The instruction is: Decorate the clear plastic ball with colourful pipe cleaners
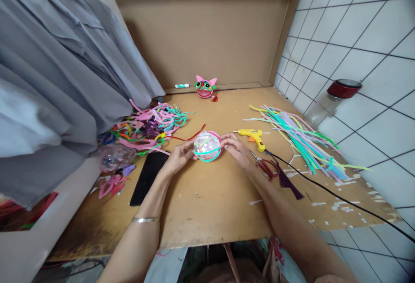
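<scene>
A clear round ball (205, 143) with pink and turquoise pipe cleaner strips around it is held above the middle of the wooden table. My left hand (181, 155) grips its left side, fingers bent against the edge. On the right side, my right hand (235, 146) pinches the rim where the strips run. A red pipe cleaner (191, 138) extends behind the ball toward the left. Just right of my right hand lies a yellow glue gun (253, 134), with red-handled scissors (268, 168) below it.
Tangled pipe cleaners (168, 116) and a black phone (147, 179) lie left. Straight pipe cleaners (298, 138), a dark purple tassel (288, 181) and a black cable (324, 188) are right. A decorated cat-like head (204, 87) and a glue stick (182, 86) stand at the back.
</scene>
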`<state>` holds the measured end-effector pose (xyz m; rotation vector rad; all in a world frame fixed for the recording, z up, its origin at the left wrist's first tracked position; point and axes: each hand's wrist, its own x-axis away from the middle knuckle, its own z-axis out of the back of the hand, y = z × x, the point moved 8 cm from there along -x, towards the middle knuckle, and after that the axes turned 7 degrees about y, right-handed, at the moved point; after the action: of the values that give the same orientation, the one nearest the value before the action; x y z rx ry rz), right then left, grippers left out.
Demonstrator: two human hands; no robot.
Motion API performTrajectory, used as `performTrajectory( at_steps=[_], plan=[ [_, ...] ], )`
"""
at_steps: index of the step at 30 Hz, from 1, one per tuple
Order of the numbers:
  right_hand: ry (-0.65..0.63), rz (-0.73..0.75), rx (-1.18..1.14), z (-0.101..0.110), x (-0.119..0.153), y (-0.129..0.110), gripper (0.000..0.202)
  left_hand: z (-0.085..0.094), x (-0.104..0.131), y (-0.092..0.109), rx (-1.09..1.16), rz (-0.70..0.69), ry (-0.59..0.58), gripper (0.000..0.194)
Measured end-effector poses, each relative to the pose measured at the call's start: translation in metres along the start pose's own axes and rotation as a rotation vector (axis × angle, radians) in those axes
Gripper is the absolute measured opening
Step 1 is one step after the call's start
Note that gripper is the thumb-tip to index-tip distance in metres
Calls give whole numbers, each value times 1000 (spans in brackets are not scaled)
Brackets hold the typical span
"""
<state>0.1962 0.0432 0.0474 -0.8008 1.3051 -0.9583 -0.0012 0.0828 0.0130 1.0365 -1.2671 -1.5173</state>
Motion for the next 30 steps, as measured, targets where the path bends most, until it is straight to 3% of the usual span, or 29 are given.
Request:
performTrajectory(
  at_steps=[11, 30],
  plan=[
    [33, -94, -99, -2, 0, 16, 24, -2, 4, 5, -30, -5, -3, 57],
    [16, -142, -163, -1, -1, 22, 18, 0, 2, -1, -62, -5, -12, 61]
  ],
)
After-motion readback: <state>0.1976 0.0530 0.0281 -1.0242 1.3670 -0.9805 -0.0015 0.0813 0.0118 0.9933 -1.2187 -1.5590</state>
